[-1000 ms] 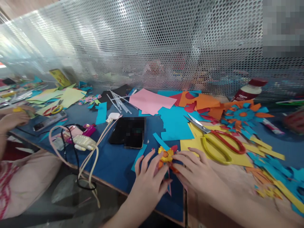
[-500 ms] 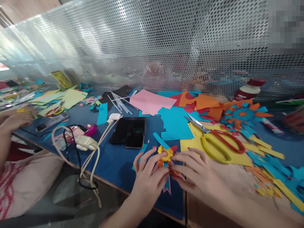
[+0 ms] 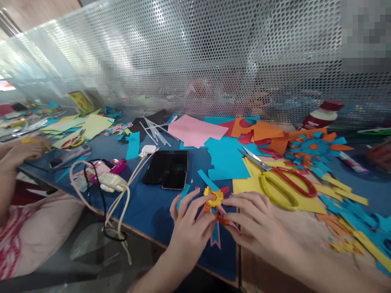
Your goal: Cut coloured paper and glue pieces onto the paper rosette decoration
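Observation:
Between my two hands, over the front edge of the table, is a small paper flower craft [image 3: 214, 197] with a yellow head and an orange centre. Blue and pink paper tails [image 3: 216, 237] hang below it. My left hand [image 3: 192, 224] pinches it from the left, fingertips at the flower's edge and the thumb lower down. From the other side my right hand [image 3: 255, 217] grips an orange paper strip [image 3: 222, 220] under the flower head. The fingers partly cover the craft's lower part. Just beyond lies a narrow blue strip [image 3: 207, 180].
Scissors [image 3: 275, 173] with red and yellow handles lie open on yellow paper [image 3: 244, 185]. Two dark phones [image 3: 166, 169] and tangled cables [image 3: 122, 195] are to the left. A blue-orange paper flower [image 3: 314, 146] and a bottle [image 3: 320, 116] stand right. Another person's hands [image 3: 29, 148] work far left.
The right thumb and fingers have shifted slightly at the orange strip, and more of it shows now. The flower stays in nearly the same place.

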`<action>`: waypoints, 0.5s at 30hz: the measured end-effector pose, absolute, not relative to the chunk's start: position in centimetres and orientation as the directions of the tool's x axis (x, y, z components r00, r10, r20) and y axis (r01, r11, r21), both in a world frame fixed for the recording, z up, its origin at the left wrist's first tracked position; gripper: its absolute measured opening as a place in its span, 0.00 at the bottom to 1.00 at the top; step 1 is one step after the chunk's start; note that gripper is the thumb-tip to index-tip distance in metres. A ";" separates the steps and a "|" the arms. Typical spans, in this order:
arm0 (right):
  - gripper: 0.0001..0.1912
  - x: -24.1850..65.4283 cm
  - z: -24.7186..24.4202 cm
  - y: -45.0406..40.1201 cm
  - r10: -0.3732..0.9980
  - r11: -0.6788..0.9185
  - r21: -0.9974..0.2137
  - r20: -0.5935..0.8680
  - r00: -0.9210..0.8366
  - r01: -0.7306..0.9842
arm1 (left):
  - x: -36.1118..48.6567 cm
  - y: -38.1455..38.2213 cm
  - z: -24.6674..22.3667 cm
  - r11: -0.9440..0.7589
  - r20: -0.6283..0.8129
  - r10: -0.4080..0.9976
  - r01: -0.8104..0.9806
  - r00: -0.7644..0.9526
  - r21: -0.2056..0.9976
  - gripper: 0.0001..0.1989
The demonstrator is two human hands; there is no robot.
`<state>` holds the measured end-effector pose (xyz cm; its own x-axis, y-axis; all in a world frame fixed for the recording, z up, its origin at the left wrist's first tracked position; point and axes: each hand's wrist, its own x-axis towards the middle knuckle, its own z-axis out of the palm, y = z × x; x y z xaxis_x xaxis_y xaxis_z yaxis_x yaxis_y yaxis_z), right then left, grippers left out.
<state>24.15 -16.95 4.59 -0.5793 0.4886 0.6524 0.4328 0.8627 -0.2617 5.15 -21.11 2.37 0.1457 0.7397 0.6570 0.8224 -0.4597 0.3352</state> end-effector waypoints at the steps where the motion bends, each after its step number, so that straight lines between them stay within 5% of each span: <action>1: 0.06 24.2 4.6 -17.0 0.488 0.863 -0.261 0.650 -0.582 0.432 | 5.1 -21.1 2.4 -0.460 0.656 0.740 0.823 0.148 0.333 0.07; 7: 0.05 24.7 3.9 -16.7 0.492 0.857 -0.218 0.617 -0.614 0.467 | 4.9 -21.0 2.3 -0.447 0.645 0.744 0.848 0.177 0.284 0.04; 15: 0.09 25.1 2.4 -16.5 0.409 0.855 0.012 0.597 -0.690 0.518 | 4.9 -21.3 1.9 -0.408 0.611 0.781 0.846 0.129 0.343 0.05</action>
